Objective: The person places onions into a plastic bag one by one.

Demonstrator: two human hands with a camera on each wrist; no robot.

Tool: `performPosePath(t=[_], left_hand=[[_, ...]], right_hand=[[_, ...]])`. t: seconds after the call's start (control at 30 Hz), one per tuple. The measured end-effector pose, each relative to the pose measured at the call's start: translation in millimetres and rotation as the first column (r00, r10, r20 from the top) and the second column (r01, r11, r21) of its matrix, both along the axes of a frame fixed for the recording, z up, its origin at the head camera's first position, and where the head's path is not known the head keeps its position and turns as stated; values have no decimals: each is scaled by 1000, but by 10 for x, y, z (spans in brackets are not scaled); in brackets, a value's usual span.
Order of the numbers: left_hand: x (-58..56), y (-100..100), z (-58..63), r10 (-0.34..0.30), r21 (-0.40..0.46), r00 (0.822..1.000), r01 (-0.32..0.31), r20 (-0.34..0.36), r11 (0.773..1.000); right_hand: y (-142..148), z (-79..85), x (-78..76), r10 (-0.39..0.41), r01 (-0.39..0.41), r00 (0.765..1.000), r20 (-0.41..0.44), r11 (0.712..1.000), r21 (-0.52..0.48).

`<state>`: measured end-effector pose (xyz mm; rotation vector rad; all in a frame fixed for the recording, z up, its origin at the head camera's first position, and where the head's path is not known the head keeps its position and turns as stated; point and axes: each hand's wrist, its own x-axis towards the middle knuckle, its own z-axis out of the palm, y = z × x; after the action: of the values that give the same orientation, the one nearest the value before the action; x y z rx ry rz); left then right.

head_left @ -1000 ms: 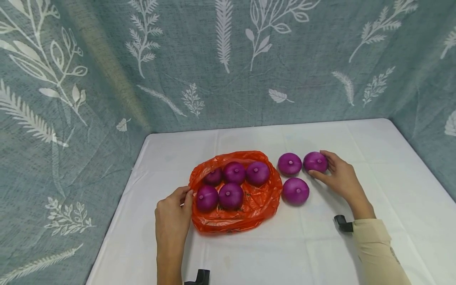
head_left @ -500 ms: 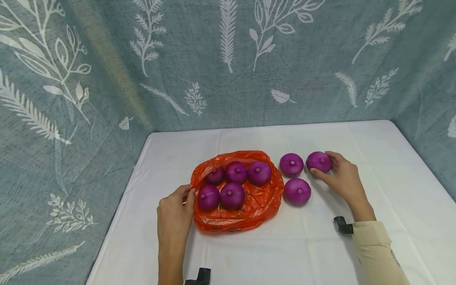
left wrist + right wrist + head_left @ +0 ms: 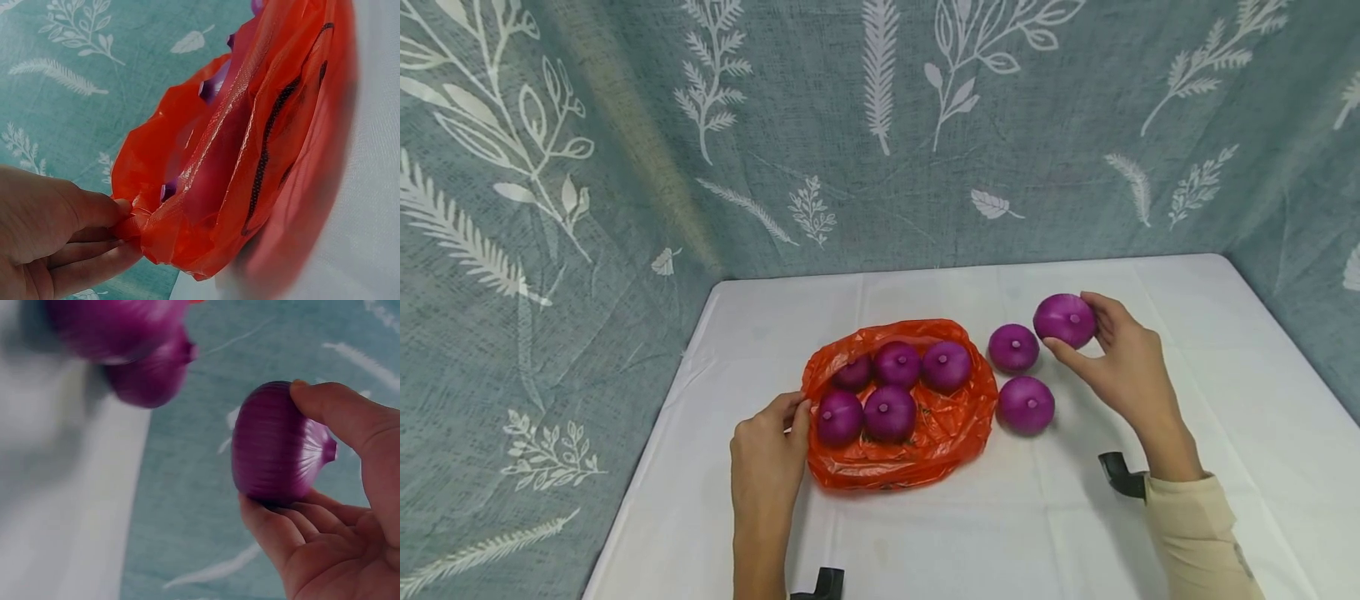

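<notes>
My left hand (image 3: 767,454) pinches the red bag (image 3: 895,477) left of the tabletop's (image 3: 1150,308) middle; my right pinches a purple onion (image 3: 1063,321), raised toward the far edge. I'd lift smoothly, clearing the two loose onions (image 3: 1027,406).

a round, ribbed purple onion (image 3: 1064,321) is pinched between the right fingers (image 3: 272,528), raised, its stubby nub pointing back between them. a crumpled red-orange bag (image 3: 951,429), mouth open, has its edge in the left fingers (image 3: 100,209); five purple onions (image 3: 891,412) sit inside, right of those fingers.
</notes>
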<state>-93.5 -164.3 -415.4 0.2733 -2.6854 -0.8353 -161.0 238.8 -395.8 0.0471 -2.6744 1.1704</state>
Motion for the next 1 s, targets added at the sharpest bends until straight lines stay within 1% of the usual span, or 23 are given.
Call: performPosePath(t=[0.1, 0.2, 0.37, 0.57, 0.7, 0.87, 1.0], left_hand=[[-4, 11, -7, 4, 1, 1000, -4, 8, 1000], [-16, 19, -14, -2, 4, 1000, 2, 12, 1000], [-24, 12, -35, -9, 1, 1000, 9, -5, 1000], [-23, 6, -59, -16, -1, 1000, 16, -26, 1000], [-20, 6, -56, -14, 0, 1000, 14, -26, 1000], [-19, 3, -54, -17, 4, 1000, 17, -21, 1000], [-16, 6, -55, -16, 4, 1000, 16, -19, 1000]], right_hand=[[-79, 99, 61, 14, -14, 1000, 0, 1000, -10], [-173, 163, 110, 41, -41, 999, -10, 999, -16], [-355, 191, 162, 116, -117, 993, -20, 993, -12], [-562, 164, 198, 185, -186, 982, -30, 982, -23], [-702, 128, 216, 217, -217, 975, -40, 976, 10], [-863, 12, 232, 256, -255, 966, -43, 967, 16], [-969, -101, 259, 273, -272, 962, -8, 962, 29]])
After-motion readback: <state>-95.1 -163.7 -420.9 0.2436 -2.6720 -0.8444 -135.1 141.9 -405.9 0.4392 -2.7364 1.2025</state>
